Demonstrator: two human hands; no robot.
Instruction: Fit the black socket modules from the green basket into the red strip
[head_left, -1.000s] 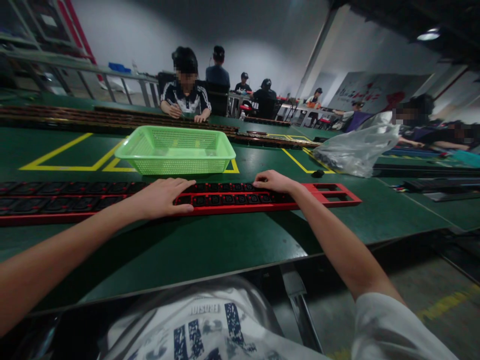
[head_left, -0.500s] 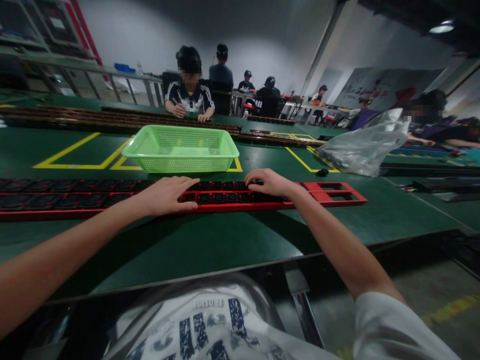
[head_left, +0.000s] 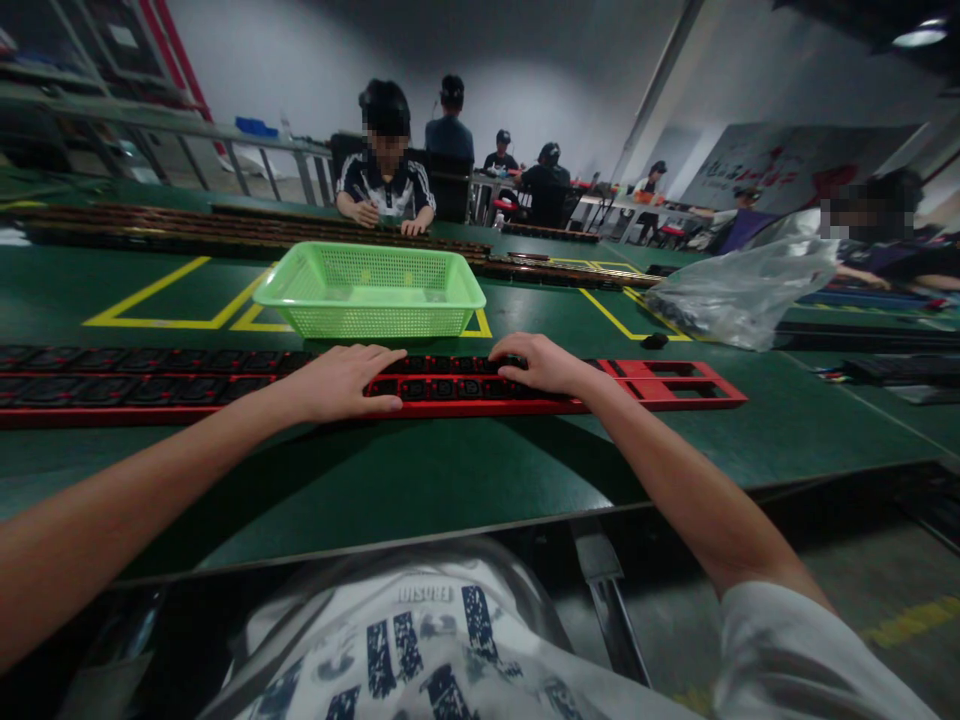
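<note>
Across table (head_left: 480, 470), red rail (head_left: 450, 408) lengthwise left-right, left fingers (head_left: 382, 361) outspread, right fingers' (head_left: 514, 346) hold unclear

The green basket (head_left: 375, 322) stands on the table (head_left: 465, 465). To the left of the basket there is yellow tape (head_left: 150, 323). Behind the basket lie long strips (head_left: 247, 231), and farther behind it is a person (head_left: 388, 185). To the right of the basket there are a transparent bag (head_left: 750, 290) and a small black piece (head_left: 654, 341).

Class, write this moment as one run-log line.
left hand: spread across red frame | right hand: curled over black parts | green basket: beyond frame | plastic bag: right of basket
</note>
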